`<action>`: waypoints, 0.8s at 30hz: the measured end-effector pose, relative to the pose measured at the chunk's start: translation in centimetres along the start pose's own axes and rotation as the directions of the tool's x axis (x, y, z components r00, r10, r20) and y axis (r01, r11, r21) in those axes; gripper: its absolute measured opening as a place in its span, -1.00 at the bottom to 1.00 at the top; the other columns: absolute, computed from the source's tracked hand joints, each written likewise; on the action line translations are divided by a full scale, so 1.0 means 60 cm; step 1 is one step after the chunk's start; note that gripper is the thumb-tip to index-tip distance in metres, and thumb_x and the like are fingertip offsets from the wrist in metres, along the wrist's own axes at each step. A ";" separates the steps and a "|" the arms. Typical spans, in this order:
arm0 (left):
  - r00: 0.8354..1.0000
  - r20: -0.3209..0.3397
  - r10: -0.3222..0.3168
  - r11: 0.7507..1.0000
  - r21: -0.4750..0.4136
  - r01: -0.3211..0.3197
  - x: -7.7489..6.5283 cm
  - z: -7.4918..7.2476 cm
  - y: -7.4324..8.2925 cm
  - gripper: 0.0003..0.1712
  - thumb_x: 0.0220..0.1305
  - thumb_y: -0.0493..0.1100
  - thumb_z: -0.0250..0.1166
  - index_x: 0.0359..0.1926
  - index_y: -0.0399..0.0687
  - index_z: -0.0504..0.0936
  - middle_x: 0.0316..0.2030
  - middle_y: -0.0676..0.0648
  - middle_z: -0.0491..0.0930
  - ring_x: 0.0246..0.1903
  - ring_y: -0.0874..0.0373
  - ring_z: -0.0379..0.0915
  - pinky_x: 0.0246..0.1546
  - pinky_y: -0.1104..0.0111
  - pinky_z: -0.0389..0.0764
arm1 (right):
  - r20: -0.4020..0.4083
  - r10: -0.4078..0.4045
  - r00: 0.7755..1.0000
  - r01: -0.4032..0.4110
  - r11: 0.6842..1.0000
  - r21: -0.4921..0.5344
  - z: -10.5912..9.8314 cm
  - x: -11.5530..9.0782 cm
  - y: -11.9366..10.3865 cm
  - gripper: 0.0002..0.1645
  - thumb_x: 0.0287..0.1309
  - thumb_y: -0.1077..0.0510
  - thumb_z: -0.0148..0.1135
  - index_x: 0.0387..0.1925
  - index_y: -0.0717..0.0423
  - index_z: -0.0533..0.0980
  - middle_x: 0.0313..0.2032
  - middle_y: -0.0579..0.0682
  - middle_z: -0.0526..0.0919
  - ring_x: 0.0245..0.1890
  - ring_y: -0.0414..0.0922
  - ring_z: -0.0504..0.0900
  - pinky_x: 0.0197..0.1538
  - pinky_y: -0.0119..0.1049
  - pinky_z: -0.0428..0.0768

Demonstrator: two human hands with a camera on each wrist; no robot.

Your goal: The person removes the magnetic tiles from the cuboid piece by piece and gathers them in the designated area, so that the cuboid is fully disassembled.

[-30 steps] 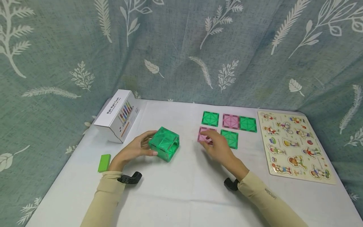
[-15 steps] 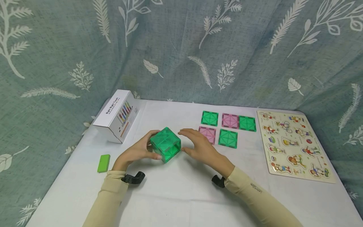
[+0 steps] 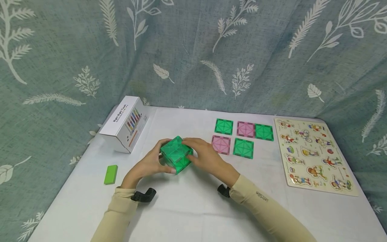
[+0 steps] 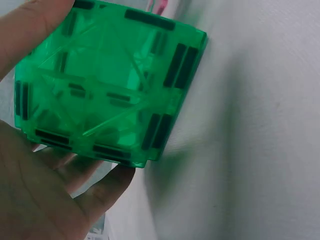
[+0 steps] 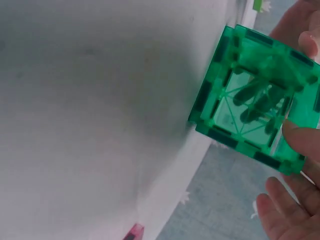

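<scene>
Green see-through cube [image 3: 176, 150] between both hands, over white bench [image 3: 181, 208]; cannot tell whether they touch. Left grip [image 3: 147, 164] curled round cube's left side, thumb nearest. Right grip [image 3: 209, 160] pinching right side. Farther right, lying flat: two pink tiles [image 3: 221, 145], three green tiles [image 3: 243, 148].

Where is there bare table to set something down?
The white table is bare behind the green cube, between white box and flat tiles, and nearer, between the sleeves. It's crowded where the tiles cluster beside the puzzle board.
</scene>
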State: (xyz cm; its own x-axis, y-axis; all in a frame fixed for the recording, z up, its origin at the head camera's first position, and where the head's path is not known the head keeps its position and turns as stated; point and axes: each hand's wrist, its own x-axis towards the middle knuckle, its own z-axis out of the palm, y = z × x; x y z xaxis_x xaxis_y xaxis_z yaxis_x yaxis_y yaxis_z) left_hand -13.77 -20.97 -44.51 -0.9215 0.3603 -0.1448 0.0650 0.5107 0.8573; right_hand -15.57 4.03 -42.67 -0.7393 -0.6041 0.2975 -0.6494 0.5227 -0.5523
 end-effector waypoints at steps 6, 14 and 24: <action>1.000 -0.005 -0.002 1.000 0.010 0.002 -0.001 0.006 -0.005 0.29 -0.07 -0.09 0.65 0.54 0.06 -0.03 0.51 -0.23 0.12 0.48 -0.36 0.08 0.45 -0.31 0.21 | 0.006 -0.036 0.999 0.036 0.999 -0.025 0.011 0.007 -0.009 -0.46 0.17 0.27 0.40 0.21 0.12 0.56 0.31 0.01 0.56 0.39 -0.02 0.47 0.42 -0.11 0.53; 1.000 -0.013 -0.019 1.000 0.008 0.019 -0.003 0.011 -0.001 0.30 -0.06 -0.07 0.64 0.52 -0.03 -0.05 0.47 -0.32 0.15 0.47 -0.35 0.12 0.47 -0.29 0.20 | 0.013 -0.096 0.995 0.097 0.994 -0.050 0.019 0.006 -0.016 -0.46 0.18 0.25 0.41 0.21 0.13 0.57 0.32 0.01 0.56 0.43 -0.01 0.43 0.45 -0.15 0.48; 0.998 -0.035 -0.044 0.999 -0.006 0.043 -0.009 0.015 0.000 0.28 -0.05 -0.06 0.64 0.52 -0.04 -0.04 0.46 -0.33 0.18 0.47 -0.39 0.11 0.46 -0.27 0.23 | 0.009 -0.113 0.994 0.113 0.993 -0.021 0.019 0.006 -0.016 -0.46 0.19 0.25 0.39 0.22 0.13 0.56 0.32 0.04 0.56 0.42 0.02 0.45 0.44 -0.14 0.49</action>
State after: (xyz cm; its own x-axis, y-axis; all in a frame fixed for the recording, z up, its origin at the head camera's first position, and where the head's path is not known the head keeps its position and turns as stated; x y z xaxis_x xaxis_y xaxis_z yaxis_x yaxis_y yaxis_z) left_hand -12.93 -20.44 -44.88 -0.9365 0.3098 -0.1644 0.0226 0.5209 0.8533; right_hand -14.98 2.62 -42.92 -0.6596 -0.6647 0.3508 -0.7325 0.4638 -0.4983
